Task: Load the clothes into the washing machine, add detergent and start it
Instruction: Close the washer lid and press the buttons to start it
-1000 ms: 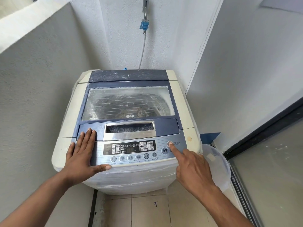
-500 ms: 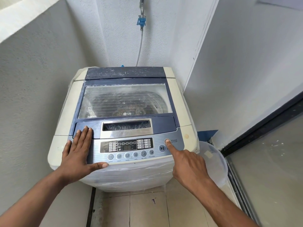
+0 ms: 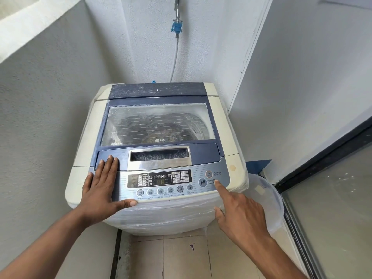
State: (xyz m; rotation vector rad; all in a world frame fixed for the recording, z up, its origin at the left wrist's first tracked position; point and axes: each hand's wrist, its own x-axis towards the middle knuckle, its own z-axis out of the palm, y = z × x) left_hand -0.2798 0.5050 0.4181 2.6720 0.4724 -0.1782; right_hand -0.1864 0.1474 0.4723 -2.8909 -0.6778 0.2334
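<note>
The washing machine [image 3: 159,158] stands lid-closed at centre, clothes [image 3: 153,127] dimly visible inside. At 9 o'clock the left hand [image 3: 100,190] lies flat, fingers straight together. At 4 o'clock the right hand [image 3: 239,216] points its index fingertip beside the start button [image 3: 202,182].

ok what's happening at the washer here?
A person is working the controls of a cream and blue top-loading washing machine. Its clear lid is closed, with dark clothes dimly visible beneath. The left hand lies flat on the panel's left end. The right hand points its index finger at the start/pause label, beside the round start/pause button. The display looks lit.
</note>
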